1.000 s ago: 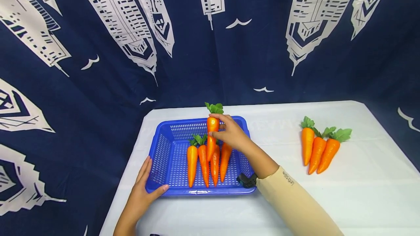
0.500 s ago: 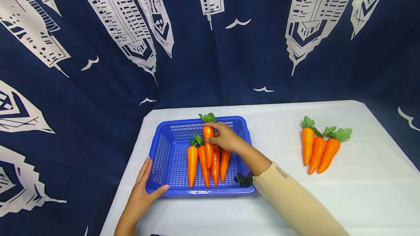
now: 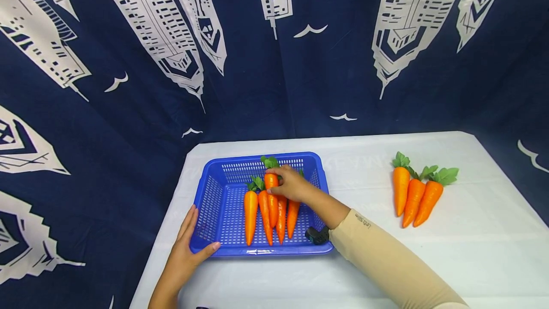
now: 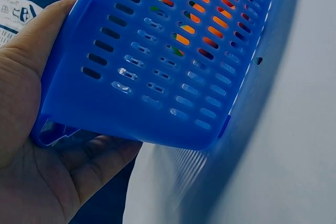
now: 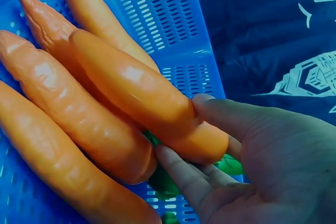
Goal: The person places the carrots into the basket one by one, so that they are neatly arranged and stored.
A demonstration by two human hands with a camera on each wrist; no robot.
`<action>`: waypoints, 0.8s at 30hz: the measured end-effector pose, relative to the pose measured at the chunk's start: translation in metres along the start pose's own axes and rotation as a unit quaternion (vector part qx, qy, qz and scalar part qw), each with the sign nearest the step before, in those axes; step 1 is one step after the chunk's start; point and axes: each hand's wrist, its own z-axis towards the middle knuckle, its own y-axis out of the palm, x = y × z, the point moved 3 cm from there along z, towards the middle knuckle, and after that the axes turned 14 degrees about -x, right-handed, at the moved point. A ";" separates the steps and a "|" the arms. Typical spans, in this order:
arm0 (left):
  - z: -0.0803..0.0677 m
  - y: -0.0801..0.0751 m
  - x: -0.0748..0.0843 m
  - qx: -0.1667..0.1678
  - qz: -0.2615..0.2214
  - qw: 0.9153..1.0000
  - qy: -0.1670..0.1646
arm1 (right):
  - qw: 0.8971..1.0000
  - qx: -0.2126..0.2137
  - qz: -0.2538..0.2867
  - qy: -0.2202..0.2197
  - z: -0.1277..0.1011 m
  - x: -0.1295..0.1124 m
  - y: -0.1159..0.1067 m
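Observation:
My right hand [image 3: 292,182] pinches an orange carrot [image 3: 272,199] with a green leafy top, its thumb and fingers at the thick end. In the right wrist view this carrot [image 5: 134,90] lies across other carrots in the blue basket [image 3: 261,251]. Beneath and beside it in the basket lie several more carrots [image 3: 250,218], tips toward the near side. My left hand [image 3: 183,254] rests against the basket's near left corner, fingers straight along the left side and thumb over the front rim. In the left wrist view, the hand [image 4: 31,93] spans the basket corner [image 4: 89,103].
Three carrots [image 3: 415,199] with leaves lie side by side on the white tablecloth [image 3: 360,271], right of the basket. A dark blue curtain [image 3: 253,94] with printed white buildings hangs behind the table. A black wrist device [image 3: 317,236] overlaps the basket's near right corner.
My right hand has lowered the carrot into the basket, first leftward and nearer to me, onto the other carrots. The left hand stays at its corner.

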 end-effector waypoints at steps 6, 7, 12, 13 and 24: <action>0.000 -0.001 -0.001 0.000 -0.001 1.000 0.002 | 1.000 -0.018 -0.010 0.003 0.001 0.002 0.003; 0.000 -0.001 -0.001 0.000 -0.002 1.000 0.002 | 1.000 -0.020 -0.014 0.003 0.001 0.003 0.003; 0.001 0.000 -0.002 0.001 -0.005 1.000 0.006 | 0.999 -0.026 -0.037 0.008 0.000 0.004 0.005; 0.001 0.000 -0.003 0.001 -0.006 1.000 0.007 | 0.999 -0.028 -0.041 0.008 0.000 0.004 0.005; 0.000 0.000 -0.003 0.002 -0.003 1.000 0.003 | 0.993 -0.063 -0.092 0.027 0.004 0.009 0.012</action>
